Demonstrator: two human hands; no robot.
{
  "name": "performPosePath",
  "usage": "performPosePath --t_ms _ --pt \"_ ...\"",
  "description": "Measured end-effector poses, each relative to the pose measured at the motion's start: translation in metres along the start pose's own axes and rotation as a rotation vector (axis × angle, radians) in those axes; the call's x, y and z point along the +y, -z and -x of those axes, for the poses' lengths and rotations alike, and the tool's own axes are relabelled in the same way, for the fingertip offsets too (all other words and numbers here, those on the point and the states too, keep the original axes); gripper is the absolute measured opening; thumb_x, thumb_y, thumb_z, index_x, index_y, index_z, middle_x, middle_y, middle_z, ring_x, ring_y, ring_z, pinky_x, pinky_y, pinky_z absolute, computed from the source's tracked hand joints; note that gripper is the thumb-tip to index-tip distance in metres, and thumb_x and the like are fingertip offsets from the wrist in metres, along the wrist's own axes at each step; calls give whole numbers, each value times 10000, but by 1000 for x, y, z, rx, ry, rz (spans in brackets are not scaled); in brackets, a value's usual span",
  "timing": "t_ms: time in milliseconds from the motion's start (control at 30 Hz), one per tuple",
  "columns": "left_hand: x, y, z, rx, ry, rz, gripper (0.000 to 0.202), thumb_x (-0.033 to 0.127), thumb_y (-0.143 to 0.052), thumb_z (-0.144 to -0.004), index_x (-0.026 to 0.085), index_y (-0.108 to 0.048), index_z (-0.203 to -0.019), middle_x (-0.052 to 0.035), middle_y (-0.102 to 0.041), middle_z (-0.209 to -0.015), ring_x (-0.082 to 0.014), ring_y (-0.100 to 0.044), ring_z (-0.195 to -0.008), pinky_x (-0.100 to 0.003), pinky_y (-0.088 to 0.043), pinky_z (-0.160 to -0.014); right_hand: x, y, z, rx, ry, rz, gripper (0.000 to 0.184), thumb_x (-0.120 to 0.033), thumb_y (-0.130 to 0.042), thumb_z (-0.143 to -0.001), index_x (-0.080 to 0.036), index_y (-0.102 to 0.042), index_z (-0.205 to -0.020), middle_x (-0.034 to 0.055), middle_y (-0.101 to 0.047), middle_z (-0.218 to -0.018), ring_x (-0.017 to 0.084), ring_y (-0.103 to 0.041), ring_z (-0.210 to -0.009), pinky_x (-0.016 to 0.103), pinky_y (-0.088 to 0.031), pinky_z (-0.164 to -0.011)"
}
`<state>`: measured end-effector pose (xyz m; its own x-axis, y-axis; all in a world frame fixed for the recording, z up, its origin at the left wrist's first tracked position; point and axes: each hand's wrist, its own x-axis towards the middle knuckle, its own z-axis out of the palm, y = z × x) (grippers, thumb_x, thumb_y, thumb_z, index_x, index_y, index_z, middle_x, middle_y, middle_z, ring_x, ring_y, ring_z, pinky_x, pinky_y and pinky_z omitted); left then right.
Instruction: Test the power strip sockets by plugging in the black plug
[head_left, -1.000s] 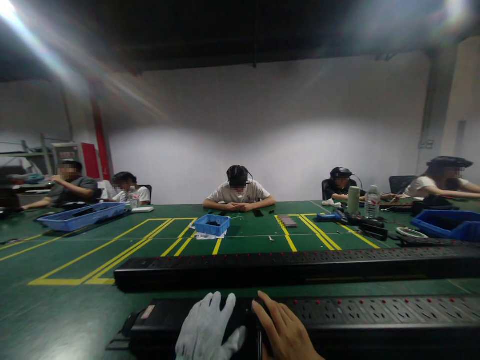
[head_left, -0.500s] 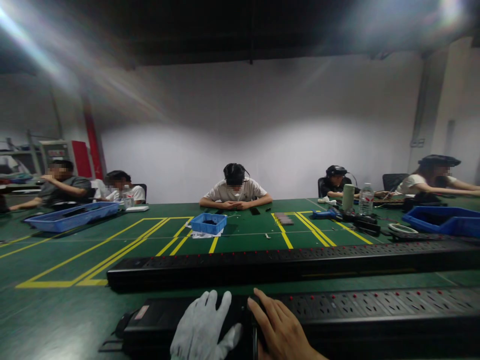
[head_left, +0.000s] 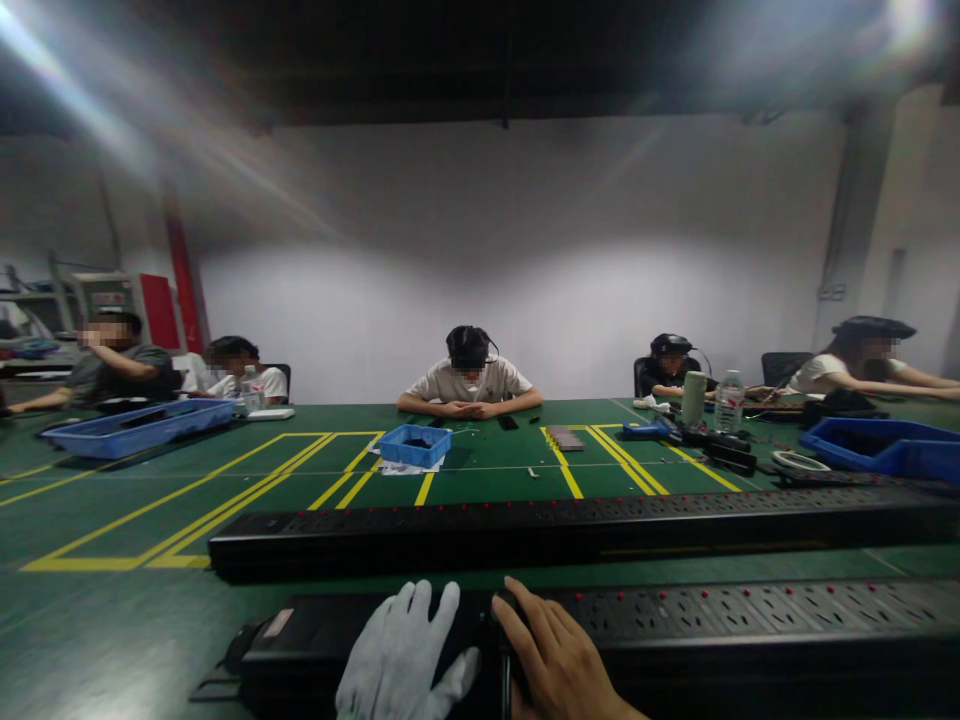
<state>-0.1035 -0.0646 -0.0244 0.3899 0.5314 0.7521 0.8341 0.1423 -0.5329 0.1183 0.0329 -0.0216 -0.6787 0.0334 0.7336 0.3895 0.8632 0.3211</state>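
Observation:
A long black power strip with rows of sockets and small red parts lies in front of me. My left hand, in a pale grey glove, rests on its plain left section, fingers extended and thumb apart. Just to the right, my bare right hand bends over the strip with fingers curled. Something slim and dark shows beside its fingertips, but what it is cannot be made out. A second black power strip lies parallel, farther back.
On the green table sit a small blue bin, a long blue tray and another blue tray. A bottle, a green cylinder and tools stand at right. Several people sit around.
The view has shifted very slightly. Both hands stay in nearly the same place on the near power strip.

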Motion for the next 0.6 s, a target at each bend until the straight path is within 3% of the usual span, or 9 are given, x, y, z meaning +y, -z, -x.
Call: performPosePath --t_ms 233,400,600 --pt "3 3 -1 89 28 -10 481 523 -570 -840 212 -601 -1206 -104 -668 -1102 -257 -629 -999 -397 -504 -831 -1 1 0 -20 5 15 740 -159 -459 -620 -67 -405 -1352 235 -609 -1243 274 -651 -1066 351 -571 -822" --pt "2 3 -4 74 13 -16 493 541 -564 -835 204 -605 -1192 -110 -674 -1079 -257 -638 -973 -405 -510 -822 0 0 0 -8 1 16 728 -153 -459 -629 -70 -413 -1351 233 -603 -1253 277 -641 -1083 355 -570 -828" --pt "4 16 -17 148 35 23 425 436 -522 -878 138 -602 -1170 -139 -671 -1079 -265 -637 -995 -413 -501 -837 1 1 -1 15 11 9 705 -162 -453 -635 -72 -436 -1334 228 -615 -1232 264 -650 -1050 345 -574 -808"
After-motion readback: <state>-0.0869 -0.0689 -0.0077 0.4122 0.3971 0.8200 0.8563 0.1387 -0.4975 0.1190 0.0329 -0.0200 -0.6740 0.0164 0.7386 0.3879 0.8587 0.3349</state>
